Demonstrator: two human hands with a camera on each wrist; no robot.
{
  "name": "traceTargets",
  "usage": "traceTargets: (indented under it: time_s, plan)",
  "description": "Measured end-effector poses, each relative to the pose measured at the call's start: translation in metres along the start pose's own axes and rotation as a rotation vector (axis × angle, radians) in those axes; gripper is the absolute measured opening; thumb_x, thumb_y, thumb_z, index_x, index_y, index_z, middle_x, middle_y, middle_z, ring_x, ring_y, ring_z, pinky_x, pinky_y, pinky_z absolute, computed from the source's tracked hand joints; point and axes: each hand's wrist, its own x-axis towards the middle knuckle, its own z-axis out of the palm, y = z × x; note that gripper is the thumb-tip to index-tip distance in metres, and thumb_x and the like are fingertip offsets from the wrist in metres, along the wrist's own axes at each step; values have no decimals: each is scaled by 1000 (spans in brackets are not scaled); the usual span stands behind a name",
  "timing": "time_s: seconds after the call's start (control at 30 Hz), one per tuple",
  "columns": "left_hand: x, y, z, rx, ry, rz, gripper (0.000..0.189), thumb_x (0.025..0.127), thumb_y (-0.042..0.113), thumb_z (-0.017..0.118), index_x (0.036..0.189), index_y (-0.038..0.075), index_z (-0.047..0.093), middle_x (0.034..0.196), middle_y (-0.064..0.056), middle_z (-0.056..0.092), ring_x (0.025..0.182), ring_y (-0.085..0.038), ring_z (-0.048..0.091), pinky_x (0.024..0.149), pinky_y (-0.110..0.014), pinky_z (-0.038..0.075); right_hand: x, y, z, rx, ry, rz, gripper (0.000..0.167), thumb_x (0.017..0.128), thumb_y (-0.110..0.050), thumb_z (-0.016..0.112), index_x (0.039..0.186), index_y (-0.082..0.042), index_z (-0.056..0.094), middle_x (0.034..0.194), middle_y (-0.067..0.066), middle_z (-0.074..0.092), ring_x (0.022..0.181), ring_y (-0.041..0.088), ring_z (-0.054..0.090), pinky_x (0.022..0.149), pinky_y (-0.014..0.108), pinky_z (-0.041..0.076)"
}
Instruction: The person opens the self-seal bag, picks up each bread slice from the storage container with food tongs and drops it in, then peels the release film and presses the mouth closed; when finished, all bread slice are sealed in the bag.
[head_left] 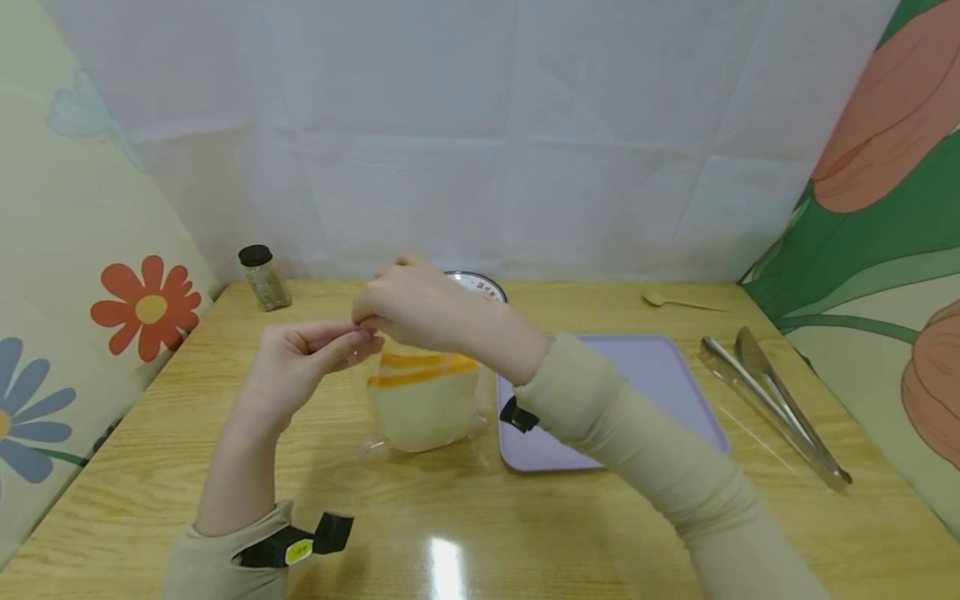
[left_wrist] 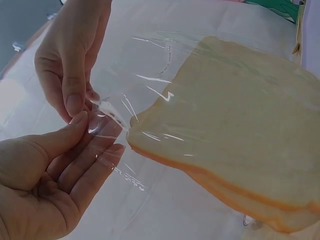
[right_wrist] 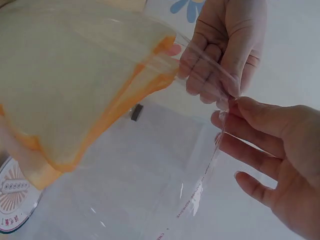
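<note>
Slices of white bread with orange-brown crust [head_left: 423,410] sit inside a clear plastic bag [right_wrist: 195,197] in front of me. My left hand [head_left: 288,367] pinches the bag's edge between thumb and forefinger, its other fingers spread loosely behind the film. Right against it, my right hand [head_left: 420,304] pinches the same edge with thumb and fingertips. In the left wrist view the creased film [left_wrist: 112,112] gathers where both sets of fingertips meet, beside a corner of the bread [left_wrist: 235,120]. Small red print runs along the bag's edge in the right wrist view.
A lilac tray [head_left: 660,375] lies right of the bread, partly under my right sleeve. Metal tongs [head_left: 783,417] rest beyond it, with a pale spoon [head_left: 682,302] farther back. Behind my right hand shows a patterned dish [head_left: 486,285]. A black-lidded jar [head_left: 266,279] stands back left.
</note>
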Motion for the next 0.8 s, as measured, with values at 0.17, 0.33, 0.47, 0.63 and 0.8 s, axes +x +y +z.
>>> traceTargets:
  time_s: [0.17,0.33,0.47,0.63,0.8]
  plan:
    - [0,1,0,20,1,-5,21,93,5,57,100,17,73,88,13,73,84,-2,69,74,-17,56,4,-7,-4,-161,-74,-20,13,92,-30,58,96,-25,70,95,-14,69,90,8,59,88,30,34]
    - [-1,3,1,82,13,5,28,92,2,57,97,26,72,87,17,72,82,1,69,72,-16,56,4,-12,-4,-305,-51,-62,14,90,-36,59,96,-26,68,97,-13,69,92,10,59,84,30,32]
    - [-1,3,0,66,7,20,32,92,-1,56,96,26,71,88,15,72,83,0,69,72,-16,56,3,-12,-4,-324,-26,-73,20,90,-41,56,95,-27,69,97,-12,70,91,10,57,82,28,31]
    - [-2,3,1,109,15,10,26,92,1,56,101,21,71,87,18,71,82,1,69,72,-15,55,1,-10,-1,-274,2,-31,19,96,-33,53,100,-24,70,101,-11,69,94,10,58,89,31,37]
    - [0,4,3,142,21,-7,20,93,6,57,108,1,69,86,19,71,83,1,68,73,-15,56,-6,-6,9,-204,179,75,21,97,-22,50,89,-20,69,86,-9,68,80,10,55,76,26,35]
